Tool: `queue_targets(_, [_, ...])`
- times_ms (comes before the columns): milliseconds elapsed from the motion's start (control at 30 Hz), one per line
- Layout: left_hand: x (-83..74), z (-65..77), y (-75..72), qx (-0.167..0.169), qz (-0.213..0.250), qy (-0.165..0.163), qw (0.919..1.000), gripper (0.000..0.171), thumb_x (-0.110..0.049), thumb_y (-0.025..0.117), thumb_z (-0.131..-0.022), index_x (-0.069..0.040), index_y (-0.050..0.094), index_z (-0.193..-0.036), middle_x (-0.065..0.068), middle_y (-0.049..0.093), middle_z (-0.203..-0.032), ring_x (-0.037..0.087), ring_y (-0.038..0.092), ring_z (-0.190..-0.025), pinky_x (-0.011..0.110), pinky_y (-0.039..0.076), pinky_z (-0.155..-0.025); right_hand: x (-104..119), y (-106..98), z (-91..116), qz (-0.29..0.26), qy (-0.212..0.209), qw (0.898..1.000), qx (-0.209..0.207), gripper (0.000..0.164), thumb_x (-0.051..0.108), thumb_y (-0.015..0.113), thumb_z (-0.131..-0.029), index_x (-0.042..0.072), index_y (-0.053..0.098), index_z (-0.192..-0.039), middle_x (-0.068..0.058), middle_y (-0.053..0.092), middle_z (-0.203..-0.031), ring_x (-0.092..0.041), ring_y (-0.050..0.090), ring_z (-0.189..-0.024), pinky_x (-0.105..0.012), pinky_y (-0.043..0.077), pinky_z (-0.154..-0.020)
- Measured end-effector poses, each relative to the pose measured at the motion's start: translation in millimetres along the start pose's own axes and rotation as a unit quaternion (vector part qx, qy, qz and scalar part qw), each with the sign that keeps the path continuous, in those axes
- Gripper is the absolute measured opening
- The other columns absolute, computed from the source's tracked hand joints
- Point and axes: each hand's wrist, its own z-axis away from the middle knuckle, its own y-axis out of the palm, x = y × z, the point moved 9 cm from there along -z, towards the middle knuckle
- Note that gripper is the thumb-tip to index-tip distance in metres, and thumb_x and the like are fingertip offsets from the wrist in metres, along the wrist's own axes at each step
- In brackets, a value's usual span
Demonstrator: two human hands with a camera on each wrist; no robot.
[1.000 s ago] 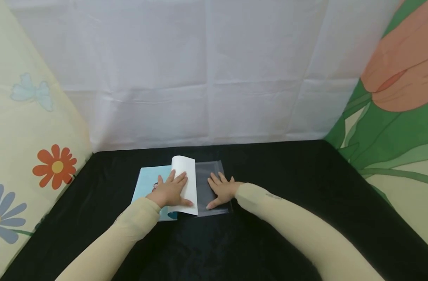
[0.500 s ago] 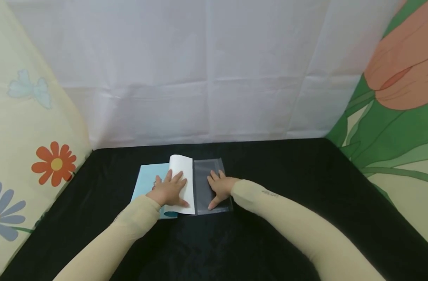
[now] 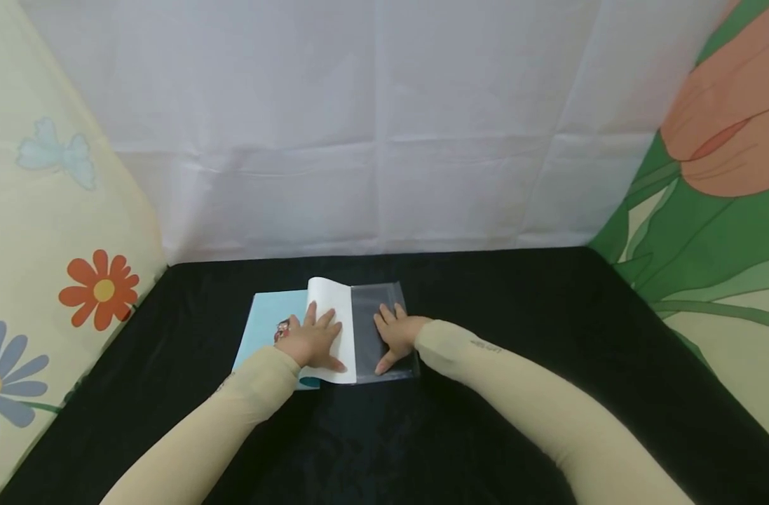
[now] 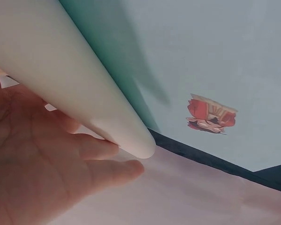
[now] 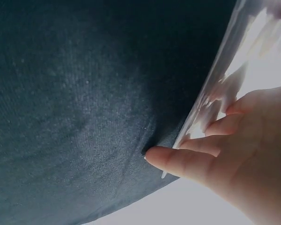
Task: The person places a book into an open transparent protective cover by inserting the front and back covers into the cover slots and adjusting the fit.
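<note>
The light-blue booklet is laid, in front of a white backdrop, left of centre on the black-covered bench. A clear plastic sleeve is spread to its right, and between the two a white flap is bent over in a loose curl, its right edge brought up to the sleeve; whether it is tucked into the plastic or merely overlaps it cannot be told. The flap is pressed by the left hand, whose fingers are spread wide and wrapped round nothing. The sleeve is pressed near its right edge by the right hand, likewise spread. Little has been altered over the last second: the right hand's place is kept, while the left hand has been shifted slightly rightward, so that more of the small red cartoon print on the booklet is exposed. From this, flap and plastic are judged to be held steady, with the curl not yet flattened.
</note>
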Motion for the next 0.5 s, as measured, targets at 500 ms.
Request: queue_targets(500, [4.3,-0.7,2.6,0.004,0.0,0.011,0.9999,0.083,-0.046,0.074,-0.083,-0.007,0.041,-0.148,0.015,0.02,-0.159,0.045,0.001,-0.145,0.068,0.015,-0.107,0.6,-0.5,0.9,-0.012,-0.005,1.0,0.004,0.107,0.061,0.067,-0.082,0.002,0.015,-0.155,-0.015,0.006,-0.162,-0.039,0.003,-0.146,-0.046,0.023,-0.114])
